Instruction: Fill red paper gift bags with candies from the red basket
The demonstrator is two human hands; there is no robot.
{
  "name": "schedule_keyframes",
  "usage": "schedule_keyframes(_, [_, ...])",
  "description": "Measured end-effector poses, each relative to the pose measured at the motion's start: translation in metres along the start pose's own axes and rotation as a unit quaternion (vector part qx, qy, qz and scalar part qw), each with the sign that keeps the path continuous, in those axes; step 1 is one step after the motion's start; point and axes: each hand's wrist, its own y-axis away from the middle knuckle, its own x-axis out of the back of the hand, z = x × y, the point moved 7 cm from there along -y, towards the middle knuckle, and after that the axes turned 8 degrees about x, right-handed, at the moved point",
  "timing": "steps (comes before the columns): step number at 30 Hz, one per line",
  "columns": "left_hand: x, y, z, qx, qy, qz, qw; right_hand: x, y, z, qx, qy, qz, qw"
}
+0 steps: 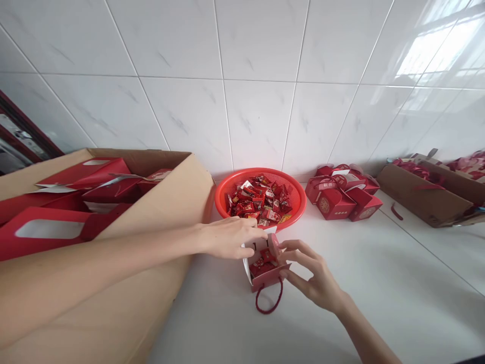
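Observation:
A small red gift box (265,279) stands with its top flaps up on the white counter. Red-wrapped candies (262,264) lie inside it, and a dark red cord handle (270,312) hangs from its near side. From the left, my left hand (229,237) reaches over, its thumb and fingers closed about the box's back left flap. My right hand (312,275) grips the right side, fingers at the flap and thumb near the front corner. Just behind the box is a red plastic basket (300,207) piled with wrapped candies (257,199).
At left, a large cardboard carton (151,283) holds several red boxes (113,172). Several closed red gift boxes (335,202) cluster right of the basket. Farther right are an open cardboard box (409,194) with ribbons and a loose ribbon piece (396,212). A tiled wall (257,116) bounds the counter behind.

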Motion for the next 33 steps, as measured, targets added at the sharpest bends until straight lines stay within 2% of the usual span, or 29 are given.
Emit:
schedule_keyframes(4, [0.001, 0.000, 0.002, -0.004, -0.037, 0.026, 0.999, -0.004, -0.007, -0.011, 0.049, 0.116, -0.030, 0.992])
schedule_keyframes(6, [0.002, 0.001, 0.002, -0.001, -0.053, 0.034, 0.998, -0.003, -0.009, -0.010, 0.042, 0.173, -0.028, 0.984])
schedule_keyframes(8, [0.002, 0.001, 0.002, 0.006, -0.067, 0.040, 0.997, 0.000, -0.007, -0.001, 0.005, 0.203, 0.003, 0.979])
schedule_keyframes(11, [0.002, 0.000, 0.004, 0.006, -0.066, 0.063, 0.996, 0.004, 0.004, 0.018, -0.077, 0.187, 0.047, 0.978])
schedule_keyframes(14, [0.002, -0.001, 0.011, -0.037, -0.023, 0.090, 0.995, 0.002, 0.015, 0.033, -0.152, 0.135, 0.077, 0.976])
schedule_keyframes(16, [-0.001, -0.001, 0.017, -0.076, 0.014, 0.084, 0.993, -0.001, 0.019, 0.036, -0.173, 0.105, 0.099, 0.974])
schedule_keyframes(19, [-0.007, 0.000, 0.022, -0.099, 0.049, 0.043, 0.993, -0.007, 0.019, 0.034, -0.171, 0.078, 0.120, 0.975])
schedule_keyframes(24, [-0.012, 0.003, 0.020, -0.071, 0.048, -0.020, 0.996, -0.014, 0.018, 0.030, -0.172, 0.067, 0.149, 0.972])
schedule_keyframes(26, [-0.012, 0.003, 0.018, -0.066, 0.046, -0.029, 0.996, -0.014, 0.018, 0.028, -0.159, 0.075, 0.161, 0.971])
schedule_keyframes(30, [-0.011, -0.002, 0.013, -0.059, 0.044, 0.010, 0.997, -0.018, 0.014, 0.018, -0.108, 0.076, 0.155, 0.979])
schedule_keyframes(33, [-0.011, -0.005, 0.007, -0.027, 0.038, 0.049, 0.998, -0.018, 0.011, 0.011, -0.089, 0.067, 0.150, 0.982])
